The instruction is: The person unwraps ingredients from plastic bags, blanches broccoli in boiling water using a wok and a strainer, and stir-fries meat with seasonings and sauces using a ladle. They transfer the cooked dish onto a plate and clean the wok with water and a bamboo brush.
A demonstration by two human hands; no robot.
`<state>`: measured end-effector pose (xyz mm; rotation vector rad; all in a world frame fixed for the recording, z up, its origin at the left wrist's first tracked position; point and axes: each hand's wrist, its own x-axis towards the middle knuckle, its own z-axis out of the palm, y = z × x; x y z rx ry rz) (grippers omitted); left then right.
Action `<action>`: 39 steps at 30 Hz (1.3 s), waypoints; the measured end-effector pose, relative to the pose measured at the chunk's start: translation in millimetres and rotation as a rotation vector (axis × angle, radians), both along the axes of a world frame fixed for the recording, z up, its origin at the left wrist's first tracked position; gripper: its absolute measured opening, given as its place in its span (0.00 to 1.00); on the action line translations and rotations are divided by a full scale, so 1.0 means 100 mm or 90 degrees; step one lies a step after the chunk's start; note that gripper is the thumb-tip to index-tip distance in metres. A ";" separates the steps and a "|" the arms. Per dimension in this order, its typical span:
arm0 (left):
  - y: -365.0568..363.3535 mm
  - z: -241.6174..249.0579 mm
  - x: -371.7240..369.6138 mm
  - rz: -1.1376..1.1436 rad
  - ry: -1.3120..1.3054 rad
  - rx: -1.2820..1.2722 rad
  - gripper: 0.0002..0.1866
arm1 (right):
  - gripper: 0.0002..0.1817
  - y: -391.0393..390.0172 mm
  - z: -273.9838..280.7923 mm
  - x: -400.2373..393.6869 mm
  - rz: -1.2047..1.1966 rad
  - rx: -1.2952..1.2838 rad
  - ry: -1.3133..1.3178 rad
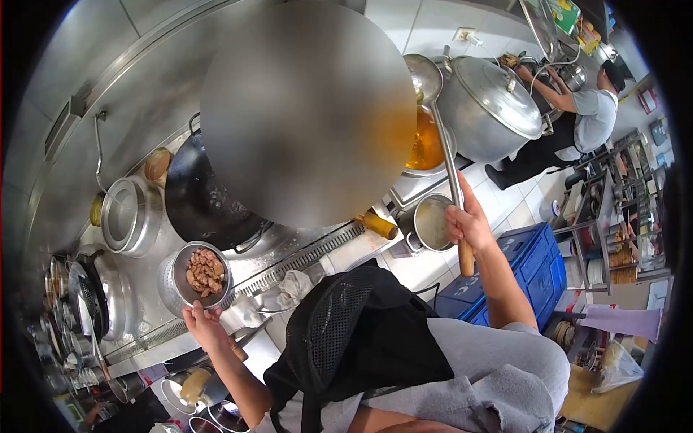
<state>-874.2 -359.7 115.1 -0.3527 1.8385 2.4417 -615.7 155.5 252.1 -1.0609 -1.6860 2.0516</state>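
Note:
My left hand (205,326) grips the near rim of a metal bowl (168,278) with browned meat pieces (206,273) inside. The bowl is beside a black wok (209,209), at its lower left. My right hand (471,220) is closed round the handle of a long metal ladle (444,141), whose wooden end points down toward me. The ladle's head (424,78) is raised next to a bowl of orange liquid (427,141). A round blur hides the middle of the stove and part of the wok.
A large lidded pot (494,101) stands at the upper right, with a co-worker (595,115) beyond it. A small pot (433,222) and a blue crate (527,267) are near my right arm. Metal pots (124,216) stand left of the wok.

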 end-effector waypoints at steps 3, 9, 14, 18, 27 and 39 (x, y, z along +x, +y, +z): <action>-0.24 0.00 -0.04 0.048 -0.006 -0.004 0.06 | 0.46 -0.33 0.14 -0.25 0.042 0.003 -0.006; -0.82 -0.06 -0.15 0.079 0.026 0.005 0.09 | 0.44 -1.08 -0.03 -1.00 0.257 -0.017 -0.061; -1.10 0.11 -0.07 0.108 0.018 -0.050 0.07 | 0.45 -1.31 -0.39 -1.47 0.428 0.405 -0.066; -1.42 0.07 0.21 0.141 0.022 -0.046 0.06 | 0.46 -1.10 -0.62 -1.38 0.509 0.688 -0.122; -1.40 -0.04 0.90 0.323 -0.054 -0.057 0.08 | 0.46 -0.83 -1.14 -1.63 0.667 0.949 0.134; -0.81 -0.29 3.36 0.660 -0.078 0.045 0.06 | 0.36 -2.80 -0.55 -2.34 1.104 -0.289 -0.092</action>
